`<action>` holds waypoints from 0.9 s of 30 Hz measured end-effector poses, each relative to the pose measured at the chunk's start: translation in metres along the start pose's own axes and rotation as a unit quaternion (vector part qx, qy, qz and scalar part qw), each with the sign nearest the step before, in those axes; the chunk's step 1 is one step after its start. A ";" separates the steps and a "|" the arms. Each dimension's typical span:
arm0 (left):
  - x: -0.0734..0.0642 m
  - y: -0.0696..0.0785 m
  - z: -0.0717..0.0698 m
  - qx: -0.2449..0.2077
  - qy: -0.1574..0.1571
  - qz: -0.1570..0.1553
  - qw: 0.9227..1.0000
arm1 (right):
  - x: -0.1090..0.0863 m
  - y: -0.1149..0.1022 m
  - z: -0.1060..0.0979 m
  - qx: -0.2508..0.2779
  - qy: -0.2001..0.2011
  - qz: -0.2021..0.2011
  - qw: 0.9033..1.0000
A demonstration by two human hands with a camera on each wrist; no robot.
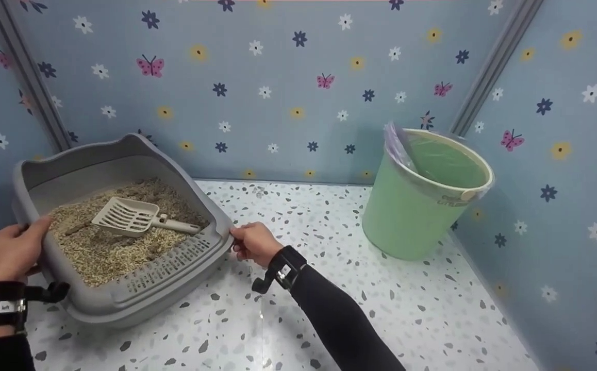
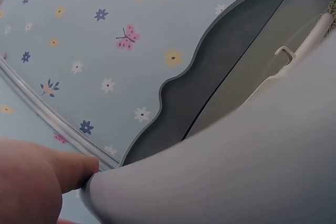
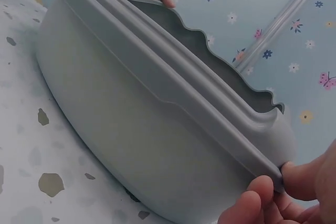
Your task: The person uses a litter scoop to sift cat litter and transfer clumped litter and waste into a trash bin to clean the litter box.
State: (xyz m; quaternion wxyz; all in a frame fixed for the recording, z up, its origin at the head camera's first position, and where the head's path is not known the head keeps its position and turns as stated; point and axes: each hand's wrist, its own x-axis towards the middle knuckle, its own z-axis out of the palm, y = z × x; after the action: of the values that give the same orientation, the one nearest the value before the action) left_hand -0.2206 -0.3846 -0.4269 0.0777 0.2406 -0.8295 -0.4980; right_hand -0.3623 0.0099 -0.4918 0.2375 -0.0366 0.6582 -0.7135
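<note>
A grey litter box (image 1: 156, 304) with a high, wavy back wall stands at the left of the head view. Litter (image 1: 118, 257) covers its bottom, and a beige slotted litter scoop (image 1: 131, 215) lies on top, handle toward the front right. My left hand (image 1: 12, 252) grips the rim on the left side, thumb over the edge. My right hand (image 1: 257, 243) pinches the rim at the right front corner. In the right wrist view, the thumb and curled fingers (image 3: 260, 187) hold the rim's lip. The left hand's fingers under the rim are mostly hidden.
A green trash bin (image 1: 407, 211) with a clear purplish liner (image 1: 401, 149) stands at the right, near the back corner. Flower-patterned wall panels (image 1: 278, 62) enclose the back and sides. Speckled white flooring (image 1: 303, 216) lies between the litter box and the bin.
</note>
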 end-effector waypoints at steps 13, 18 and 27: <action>0.033 -0.012 0.015 -0.027 -0.105 0.056 0.993 | -0.024 0.010 -0.053 -0.015 -0.048 -0.020 0.999; 0.029 0.000 0.031 -0.030 -0.122 0.069 0.990 | -0.040 0.018 -0.075 -0.022 -0.059 -0.029 0.998; 0.026 0.017 0.058 -0.026 -0.154 0.083 0.984 | -0.073 0.026 -0.107 -0.016 -0.076 -0.044 0.996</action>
State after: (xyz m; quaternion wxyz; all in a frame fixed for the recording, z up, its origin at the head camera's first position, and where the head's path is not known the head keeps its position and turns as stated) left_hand -0.2703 -0.3447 -0.4441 -0.0040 0.0896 -0.8352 -0.5426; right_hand -0.3292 0.1364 -0.5119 0.2545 -0.1237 0.6472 -0.7078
